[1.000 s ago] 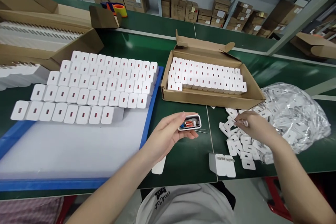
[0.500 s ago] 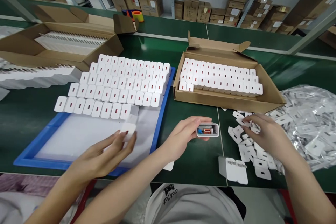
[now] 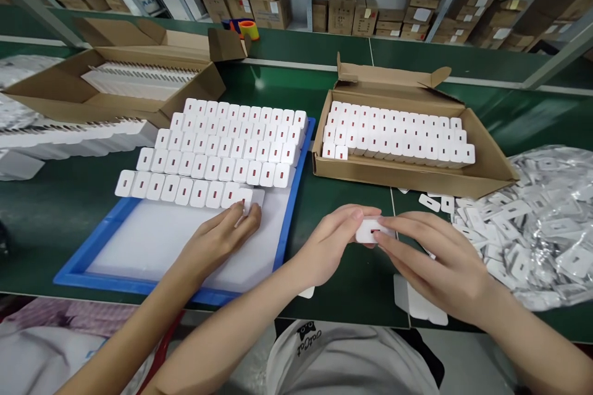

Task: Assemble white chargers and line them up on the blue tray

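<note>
Step in hand, by my reading: closing up one unit. A face plate with a red slot sits on a white charger (image 3: 370, 230), and both hands bear on it.

- Left hand (image 3: 331, 250): fingers clamped on the charger's left end, holding it just above the green counter (image 3: 340, 194), in front of the cardboard box (image 3: 393, 176) of packed white units.
- Right hand (image 3: 438, 268): fingers closed on the right end, index laid along the top edge, pressing.
- Loose face plates (image 3: 532, 228) lie heaped on plastic film to the right, near the right wrist.
- Co-worker's hand (image 3: 220, 237) rests on the blue tray (image 3: 291, 207), fingertips touching the last unit of the front row of finished chargers (image 3: 213, 154).

Next move calls for even pressure round the plate's edge. Whether the seam is flush cannot be told, since the fingers cover it.
</note>
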Action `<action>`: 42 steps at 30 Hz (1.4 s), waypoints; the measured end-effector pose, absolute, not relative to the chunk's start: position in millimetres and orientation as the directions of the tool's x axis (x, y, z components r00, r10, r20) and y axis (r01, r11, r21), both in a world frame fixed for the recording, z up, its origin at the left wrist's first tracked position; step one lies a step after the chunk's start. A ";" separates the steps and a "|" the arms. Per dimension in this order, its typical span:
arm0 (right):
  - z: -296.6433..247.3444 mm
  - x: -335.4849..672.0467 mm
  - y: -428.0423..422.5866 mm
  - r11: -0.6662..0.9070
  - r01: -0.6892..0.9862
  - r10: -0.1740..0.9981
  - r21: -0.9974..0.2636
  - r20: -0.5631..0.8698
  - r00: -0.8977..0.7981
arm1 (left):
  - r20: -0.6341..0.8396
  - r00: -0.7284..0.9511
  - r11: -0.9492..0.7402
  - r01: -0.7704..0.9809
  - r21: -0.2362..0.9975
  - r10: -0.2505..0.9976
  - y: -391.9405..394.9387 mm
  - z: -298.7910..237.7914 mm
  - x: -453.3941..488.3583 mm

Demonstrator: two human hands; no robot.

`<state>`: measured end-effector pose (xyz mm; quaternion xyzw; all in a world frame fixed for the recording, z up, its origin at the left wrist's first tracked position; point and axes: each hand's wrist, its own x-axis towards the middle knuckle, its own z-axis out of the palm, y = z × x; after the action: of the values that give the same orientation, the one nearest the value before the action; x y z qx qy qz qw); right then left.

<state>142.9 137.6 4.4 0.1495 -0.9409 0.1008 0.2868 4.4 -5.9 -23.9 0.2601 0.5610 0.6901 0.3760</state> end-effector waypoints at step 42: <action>8.1 87.6 133.0 0.132 -0.035 0.360 -0.991 0.081 -0.929 | 0.148 -0.725 -0.252 -0.038 0.967 0.673 -6.8 -30.6 3.6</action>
<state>87.6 133.0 8.1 -0.1104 -0.7369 0.6493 0.1520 3.6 -6.8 -30.6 0.2827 0.5621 0.7391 0.2404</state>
